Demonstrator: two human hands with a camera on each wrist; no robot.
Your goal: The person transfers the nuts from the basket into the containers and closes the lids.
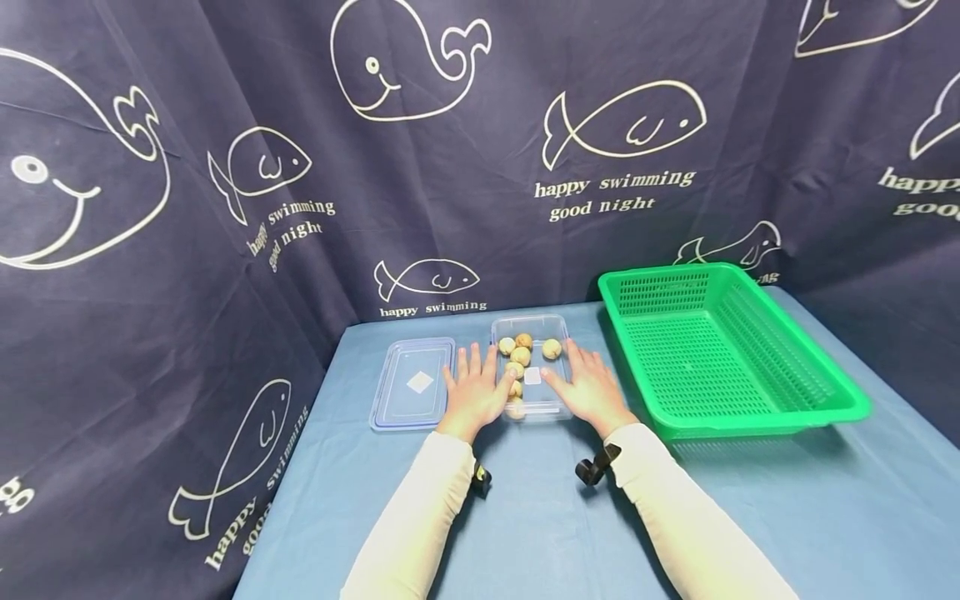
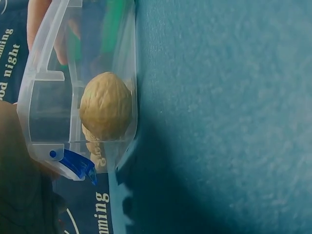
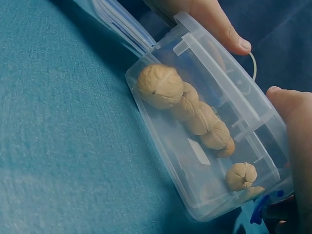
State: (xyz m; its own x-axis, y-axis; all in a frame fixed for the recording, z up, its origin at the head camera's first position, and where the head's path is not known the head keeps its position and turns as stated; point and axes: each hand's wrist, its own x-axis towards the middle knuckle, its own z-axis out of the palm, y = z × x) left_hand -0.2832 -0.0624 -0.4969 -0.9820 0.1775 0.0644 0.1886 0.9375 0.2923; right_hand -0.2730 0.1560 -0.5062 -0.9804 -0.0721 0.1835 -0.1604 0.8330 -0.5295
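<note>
Currently, the lid (image 1: 412, 384) lies on the table (image 1: 525, 517) at left, leaving the box (image 1: 534, 323) of walnuts (image 1: 521, 356) uncovered. The left hand (image 1: 472, 392) and right hand (image 1: 591, 390) flank the box, fingers straight against its sides, steadying it. A green basket (image 1: 840, 392) stands right.

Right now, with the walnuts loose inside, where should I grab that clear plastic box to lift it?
Grip the clear box by its two long side walls, one hand from each side, as the left hand and right hand already flank it. It is open-topped and the walnuts roll freely, so keeping it level probably matters; the lid lies apart.
</note>
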